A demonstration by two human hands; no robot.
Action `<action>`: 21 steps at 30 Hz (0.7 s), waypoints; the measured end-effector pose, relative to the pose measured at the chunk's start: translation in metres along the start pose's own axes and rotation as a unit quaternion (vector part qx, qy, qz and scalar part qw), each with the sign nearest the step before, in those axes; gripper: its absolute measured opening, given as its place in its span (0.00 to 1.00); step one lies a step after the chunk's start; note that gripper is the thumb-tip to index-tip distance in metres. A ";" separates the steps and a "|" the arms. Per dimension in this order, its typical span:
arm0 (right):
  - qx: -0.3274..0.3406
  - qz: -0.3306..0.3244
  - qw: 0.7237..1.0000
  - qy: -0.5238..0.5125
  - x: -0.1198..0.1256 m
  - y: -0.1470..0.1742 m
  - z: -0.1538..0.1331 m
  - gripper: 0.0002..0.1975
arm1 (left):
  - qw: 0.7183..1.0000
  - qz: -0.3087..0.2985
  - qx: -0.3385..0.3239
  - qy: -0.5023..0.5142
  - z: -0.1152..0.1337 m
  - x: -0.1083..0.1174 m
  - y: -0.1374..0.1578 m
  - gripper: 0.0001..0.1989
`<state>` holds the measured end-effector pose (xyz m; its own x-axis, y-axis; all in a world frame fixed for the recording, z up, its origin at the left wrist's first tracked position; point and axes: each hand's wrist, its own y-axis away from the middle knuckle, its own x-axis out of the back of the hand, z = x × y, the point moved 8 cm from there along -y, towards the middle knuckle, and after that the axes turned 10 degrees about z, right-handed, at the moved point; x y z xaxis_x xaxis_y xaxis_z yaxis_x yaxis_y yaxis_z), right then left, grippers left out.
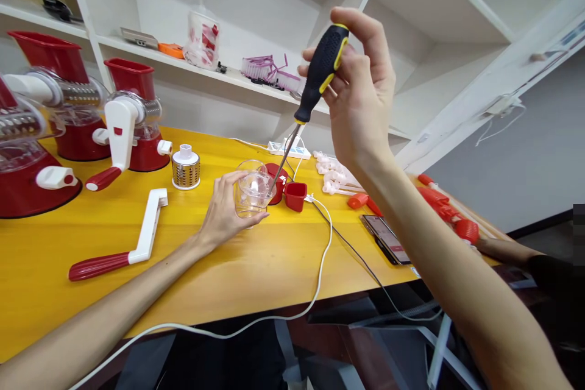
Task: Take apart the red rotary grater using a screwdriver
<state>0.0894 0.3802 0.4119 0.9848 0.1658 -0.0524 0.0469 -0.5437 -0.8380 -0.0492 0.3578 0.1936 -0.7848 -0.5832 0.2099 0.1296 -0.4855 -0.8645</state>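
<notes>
My left hand (226, 204) is closed around a clear plastic housing (253, 192) above the yellow table. In my right hand (361, 85) is a screwdriver (320, 70) with a black and yellow handle, gripped by the handle and tilted. Its metal shaft slants down to the right side of the clear housing, where the tip meets or nearly meets it. Right behind the housing stands a red base (276, 181), with a small red hopper (296, 196) beside it. Left of my left hand are a grater drum (186, 169) and a white crank with a red handle (147, 228).
Several red rotary graters (137, 116) stand on the left. A phone (386, 239), clear plastic parts (336, 172) and red parts (439, 201) lie to the right. A white cable (325, 250) crosses the table's front edge. Another person's arm (509, 250) reaches in at the right.
</notes>
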 end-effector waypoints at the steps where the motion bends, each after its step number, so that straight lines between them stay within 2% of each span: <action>1: -0.001 0.011 1.000 0.008 0.002 0.000 0.003 0.11 | 1.000 0.002 -0.002 0.001 0.000 0.000 0.000 0.42; 4: 0.008 0.036 0.998 0.043 0.008 -0.001 0.006 0.14 | 1.000 0.004 -0.004 0.005 0.000 0.000 0.000 0.42; 6: 0.005 0.026 0.999 0.040 0.007 0.000 0.007 0.15 | 1.000 0.003 -0.003 0.005 0.000 0.000 0.000 0.42; 12: -0.072 0.001 0.996 0.045 -0.003 0.005 0.017 0.18 | 1.000 0.003 0.002 0.005 -0.001 -0.001 0.000 0.42; 17: -0.089 -0.023 0.996 0.016 -0.014 0.009 0.018 0.24 | 1.000 -0.002 0.013 0.000 -0.002 -0.001 0.001 0.42; 21: -0.085 0.018 0.996 0.016 -0.007 0.006 0.024 0.25 | 1.000 0.000 0.015 0.008 -0.001 -0.001 0.000 0.42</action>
<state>0.0786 0.3953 0.3939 0.9911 0.1184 -0.0605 0.0367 -0.6811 -0.7312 -0.0490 0.3595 0.1927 -0.7940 -0.5730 0.2030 0.1469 -0.5049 -0.8506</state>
